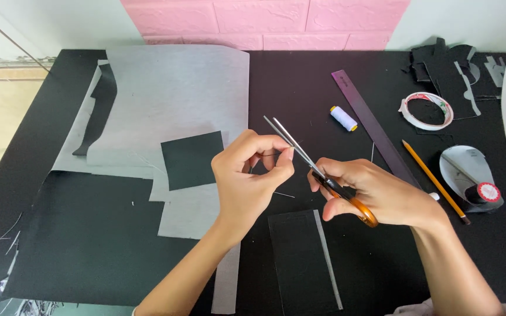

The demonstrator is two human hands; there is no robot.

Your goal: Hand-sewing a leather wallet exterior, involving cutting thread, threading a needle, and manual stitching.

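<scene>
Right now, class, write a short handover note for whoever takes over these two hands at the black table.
Right hand: grips the orange-handled steel scissors, blades slightly open, tips pointing up-left.
Left hand: fingertips pinched beside the blades; what they hold is too small to tell.
Nearby: black rectangular piece with a grey edge strip lies below the hands; small black square rests on the grey sheet.
Done: several cut pieces lie about.
Left: cannot tell.
</scene>
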